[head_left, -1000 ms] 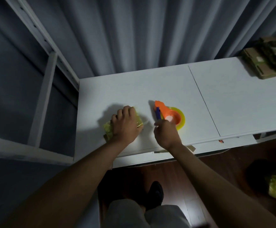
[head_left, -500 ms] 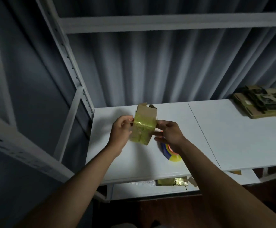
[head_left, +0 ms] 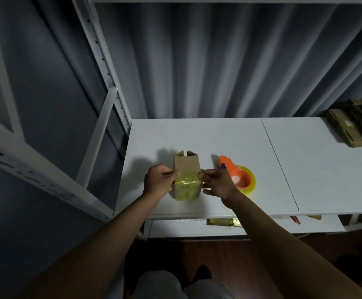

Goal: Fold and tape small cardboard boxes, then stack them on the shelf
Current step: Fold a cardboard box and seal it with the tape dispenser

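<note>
Head view. One small cardboard box [head_left: 186, 169] sits between two hands over the near-left part of the white shelf board [head_left: 229, 137]; whether it rests on the board or is lifted, I cannot tell. Yellow tape [head_left: 187, 182] wraps its near end; far-end flaps stand open. Left hand [head_left: 157, 183]: grip closed on the box's left edge, fingers curled. Right hand [head_left: 217, 183]: fingertips pinch the right edge at the tape. One orange tape dispenser [head_left: 238, 174] carrying a yellow roll lies just right of the right hand. One stack of flat cardboard [head_left: 354, 124] at the far right. One taped box [head_left: 222, 221] visible on the lower shelf.
</note>
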